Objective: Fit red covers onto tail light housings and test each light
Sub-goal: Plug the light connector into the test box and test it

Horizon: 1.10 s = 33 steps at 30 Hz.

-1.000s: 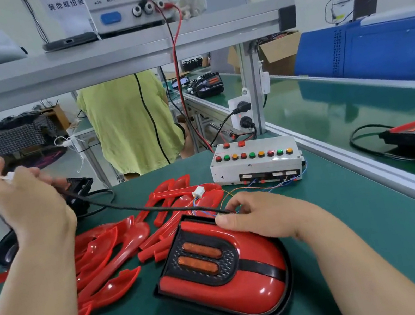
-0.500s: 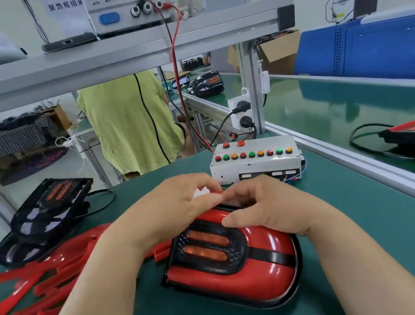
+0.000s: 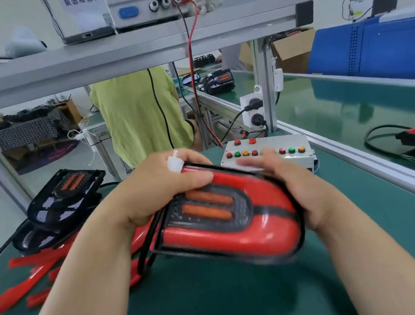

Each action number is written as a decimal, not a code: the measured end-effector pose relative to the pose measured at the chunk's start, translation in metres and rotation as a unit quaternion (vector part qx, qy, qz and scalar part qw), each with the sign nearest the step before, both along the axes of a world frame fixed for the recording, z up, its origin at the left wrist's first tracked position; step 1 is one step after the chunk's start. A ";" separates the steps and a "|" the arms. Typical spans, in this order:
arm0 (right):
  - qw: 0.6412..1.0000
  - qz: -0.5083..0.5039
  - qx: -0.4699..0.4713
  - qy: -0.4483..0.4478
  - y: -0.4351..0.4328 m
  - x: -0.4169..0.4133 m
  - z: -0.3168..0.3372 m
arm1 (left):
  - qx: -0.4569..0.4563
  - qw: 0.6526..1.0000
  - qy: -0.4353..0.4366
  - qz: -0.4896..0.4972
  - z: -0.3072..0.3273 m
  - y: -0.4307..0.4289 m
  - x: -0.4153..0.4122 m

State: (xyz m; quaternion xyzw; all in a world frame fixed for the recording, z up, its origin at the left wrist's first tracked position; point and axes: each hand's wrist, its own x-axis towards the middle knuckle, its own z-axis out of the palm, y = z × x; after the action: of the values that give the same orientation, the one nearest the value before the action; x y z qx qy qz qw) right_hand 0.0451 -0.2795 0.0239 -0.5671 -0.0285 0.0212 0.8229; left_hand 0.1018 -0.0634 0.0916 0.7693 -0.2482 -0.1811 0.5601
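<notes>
A factory assembly line is seen: green-matted benches are framed in aluminium profile, a power supply is shelved overhead, a push-button test box is wired in, black housings are stacked.

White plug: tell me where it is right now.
Head view, centre: the white plug pokes out of the top of the left hand, at the far left corner of the red tail light, left of the button box.
</notes>
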 end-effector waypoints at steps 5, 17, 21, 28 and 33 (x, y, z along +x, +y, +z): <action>0.976 -0.068 0.201 0.039 -0.002 0.011 -0.014 | -0.335 0.919 0.091 0.187 -0.006 -0.010 0.021; 0.982 0.190 -0.005 0.020 0.070 -0.002 -0.014 | -0.433 0.812 0.042 0.389 -0.039 -0.046 0.020; 0.996 0.078 0.044 0.022 0.057 0.005 -0.014 | -0.417 0.832 0.023 0.365 -0.040 -0.050 0.014; 0.987 0.026 0.161 -0.012 0.040 0.009 -0.012 | -0.394 0.851 0.058 0.342 -0.046 -0.050 0.017; 0.988 -0.013 0.152 -0.011 0.043 0.012 -0.014 | -0.439 0.829 0.128 0.321 -0.048 -0.052 0.016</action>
State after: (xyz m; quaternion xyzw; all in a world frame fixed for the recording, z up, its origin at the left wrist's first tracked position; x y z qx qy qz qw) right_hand 0.0567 -0.2367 0.0097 -0.4359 -0.0331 0.0001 0.8994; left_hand 0.1180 -0.1151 0.0434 0.4487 0.0332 0.0396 0.8922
